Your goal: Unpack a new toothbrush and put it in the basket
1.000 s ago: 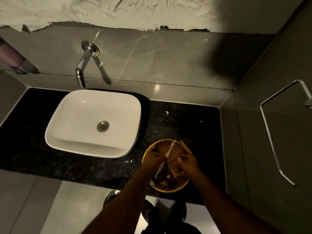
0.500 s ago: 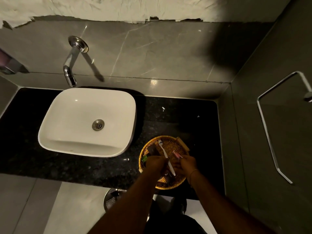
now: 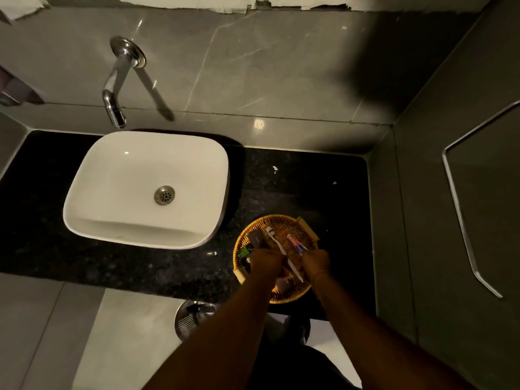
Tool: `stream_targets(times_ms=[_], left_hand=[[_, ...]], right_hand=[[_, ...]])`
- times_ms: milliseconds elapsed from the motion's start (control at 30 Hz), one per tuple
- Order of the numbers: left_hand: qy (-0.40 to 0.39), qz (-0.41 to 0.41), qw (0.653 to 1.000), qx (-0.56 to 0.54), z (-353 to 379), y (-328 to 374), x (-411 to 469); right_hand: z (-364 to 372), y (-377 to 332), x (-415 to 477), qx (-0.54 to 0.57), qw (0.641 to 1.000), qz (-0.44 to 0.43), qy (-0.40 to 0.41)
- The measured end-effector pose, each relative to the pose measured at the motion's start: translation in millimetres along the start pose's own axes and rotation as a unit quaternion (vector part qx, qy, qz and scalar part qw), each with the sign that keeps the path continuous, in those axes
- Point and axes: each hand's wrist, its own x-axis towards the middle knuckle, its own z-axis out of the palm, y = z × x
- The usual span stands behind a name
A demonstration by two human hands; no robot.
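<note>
Fingers of both hands are curled over the basket (image 3: 254, 226), lower centre; contents indiscernible. Left hand (image 3: 266, 263), right hand (image 3: 315, 260). Toothbrush (image 3: 281, 249) judged light, stiff; take mid-handle.

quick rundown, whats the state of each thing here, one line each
toothbrush: unwrapped, lying in the basket, head toward the wall
basket: on the counter, holding several items
toothpaste tube: lying in the basket, right of the toothbrush
left hand: over the basket, fingers curled; grip unclear
right hand: over the basket, at the tube's near end
tap: no water running
sink: empty, dry-looking
</note>
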Motion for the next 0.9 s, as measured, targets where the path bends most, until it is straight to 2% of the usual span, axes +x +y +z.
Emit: stream_targets(times_ms=[333,600,667,733,767,833,900], left_hand=[[0.025,0.048,0.996,0.075,10.5,-0.3,-3.1],[0.034,0.066,0.991,0.111,1.4,-3.0,-3.8],[0.046,0.100,0.983,0.148,-0.4,-4.1,-5.9],[0.054,0.170,0.960,0.215,-4.6,-0.5,-15.6],[0.067,0.211,0.938,0.266,-7.1,1.5,-21.2],[0.130,0.305,0.877,0.349,-21.3,6.3,-34.0],[0.222,0.393,0.805,0.385,-42.7,12.5,-45.1]], right_hand=[[2.9,3.9,-8.7,-0.121,0.991,-0.040,0.040],[5.1,5.4,-18.3,-0.142,0.985,-0.058,0.078],[4.2,5.4,-22.7,-0.150,0.981,-0.084,0.091],[4.7,3.3,-33.8,-0.174,0.970,-0.134,0.104],[5.1,0.4,-40.8,-0.173,0.965,-0.164,0.107],[7.9,-17.1,-56.2,-0.172,0.947,-0.245,0.114],[10.9,-44.0,-74.9,-0.205,0.921,-0.314,0.108]])
